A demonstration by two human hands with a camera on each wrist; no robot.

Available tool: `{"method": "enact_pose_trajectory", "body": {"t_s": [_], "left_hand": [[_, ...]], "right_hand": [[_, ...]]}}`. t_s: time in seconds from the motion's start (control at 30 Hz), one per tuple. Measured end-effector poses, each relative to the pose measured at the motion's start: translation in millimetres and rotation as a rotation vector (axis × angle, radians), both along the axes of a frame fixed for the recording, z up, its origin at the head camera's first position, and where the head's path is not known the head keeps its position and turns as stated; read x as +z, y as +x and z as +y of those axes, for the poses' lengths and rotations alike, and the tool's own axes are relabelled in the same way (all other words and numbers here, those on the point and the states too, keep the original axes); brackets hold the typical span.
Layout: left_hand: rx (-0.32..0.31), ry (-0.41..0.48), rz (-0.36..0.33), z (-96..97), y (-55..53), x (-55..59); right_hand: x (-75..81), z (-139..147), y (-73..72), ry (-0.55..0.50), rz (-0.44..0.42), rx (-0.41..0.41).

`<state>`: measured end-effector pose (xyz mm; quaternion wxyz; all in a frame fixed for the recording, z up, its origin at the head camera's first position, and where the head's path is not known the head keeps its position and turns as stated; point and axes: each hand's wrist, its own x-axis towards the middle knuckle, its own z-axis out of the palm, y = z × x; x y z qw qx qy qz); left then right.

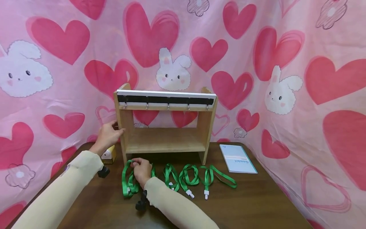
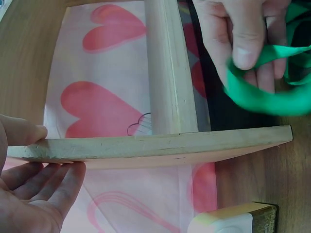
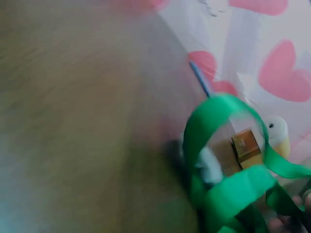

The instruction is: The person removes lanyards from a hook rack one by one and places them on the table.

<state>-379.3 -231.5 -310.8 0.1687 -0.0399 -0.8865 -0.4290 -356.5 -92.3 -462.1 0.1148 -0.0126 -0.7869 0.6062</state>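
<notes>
My left hand (image 1: 108, 136) holds the left side panel of a small wooden shelf (image 1: 166, 140). In the left wrist view the thumb lies on one face of the panel (image 2: 160, 150) and the fingers on the other. Below the shelf's front edge, my right hand (image 1: 142, 171) pinches a green lanyard (image 1: 124, 183), whose white clip hangs low on the left. Its looped band (image 2: 272, 103) curves under the right thumb in the left wrist view. Close up in the right wrist view the same lanyard (image 3: 240, 191) loops large, with only some fingertips showing at the corner.
Several more green lanyards (image 1: 188, 183) with white clips lie right of my right hand. A black strip (image 1: 166, 99) with several metal hooks runs along the shelf's top. A notebook (image 1: 238, 158) lies at right; a yellow-and-white object (image 1: 109, 155) stands behind my left wrist.
</notes>
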Motion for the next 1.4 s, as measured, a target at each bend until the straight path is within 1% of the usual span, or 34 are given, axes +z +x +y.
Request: {"method": "enact_pose_trajectory", "body": {"t_s": [0.03, 0.1, 0.2, 0.33, 0.47, 0.63, 0.73, 0.83, 1.13, 1.27, 1.4], "left_hand": [[0.0, 0.002, 0.0, 0.0, 0.3, -0.4], [-0.001, 0.005, -0.002, -0.3, 0.5, -1.2], [0.0, 0.011, -0.004, -0.2, 1.1, -1.8], [0.0, 0.012, 0.007, -0.5, 0.6, -1.5], [-0.005, 0.019, 0.017, -1.4, 0.0, -0.8], [0.0, 0.018, 0.038, -0.5, 0.4, -0.5], [0.006, 0.01, 0.052, -0.4, 0.2, -0.8], [0.01, 0.006, 0.048, -0.5, 0.3, -1.4], [0.008, 0.014, -0.01, 1.5, -2.0, -3.7], [0.008, 0.018, 0.004, 2.6, -1.7, -1.1], [0.013, 0.009, 0.024, 1.8, -0.8, 0.3]], "right_hand": [[-1.0, 0.7, 1.5, 0.039, 0.026, 0.001], [-2.1, 1.9, 4.2, 0.07, 0.05, 0.021], [-2.0, 5.1, 7.4, 0.107, 0.059, 0.049], [2.2, 13.0, 10.2, 0.146, 0.063, 0.115], [9.6, 25.8, 13.6, 0.122, 0.072, 0.196], [21.2, 45.4, 16.8, 0.078, 0.102, 0.259], [30.0, 57.0, 17.2, 0.067, 0.117, 0.286], [39.8, 68.0, 18.2, 0.059, 0.124, 0.307], [72.7, 102.2, 19.9, 0.044, 0.163, 0.369], [89.5, 121.4, 18.9, 0.008, 0.173, 0.392], [105.1, 141.2, 18.6, -0.008, 0.181, 0.392]]}}
